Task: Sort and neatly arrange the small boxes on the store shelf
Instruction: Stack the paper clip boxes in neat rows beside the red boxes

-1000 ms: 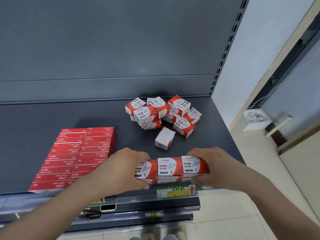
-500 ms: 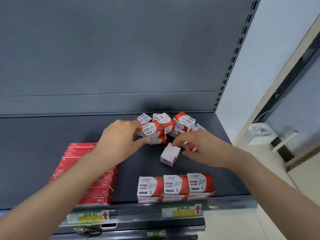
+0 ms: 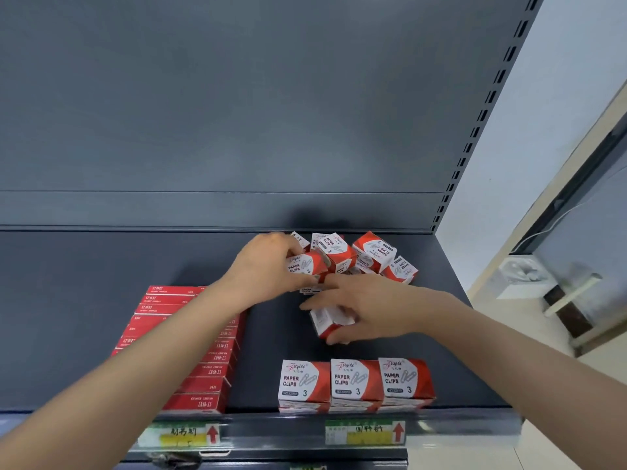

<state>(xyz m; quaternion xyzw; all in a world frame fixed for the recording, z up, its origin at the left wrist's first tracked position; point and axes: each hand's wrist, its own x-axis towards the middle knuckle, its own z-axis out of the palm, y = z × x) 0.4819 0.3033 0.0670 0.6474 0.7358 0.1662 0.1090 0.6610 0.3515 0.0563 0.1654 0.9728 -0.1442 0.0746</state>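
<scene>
Box (image 3: 325, 322) lies tilted in right hand (image 3: 369, 307), white end leftward.

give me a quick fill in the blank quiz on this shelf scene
The front row shows ___ paper clip boxes side by side.
The red staple boxes lie to the ___ of that row.
The right hand holds a lone box lying ___ the front row and the jumbled pile.
The left hand grips a pile box printed PAPER ___.
Missing: three, left, between, CLIPS
</scene>
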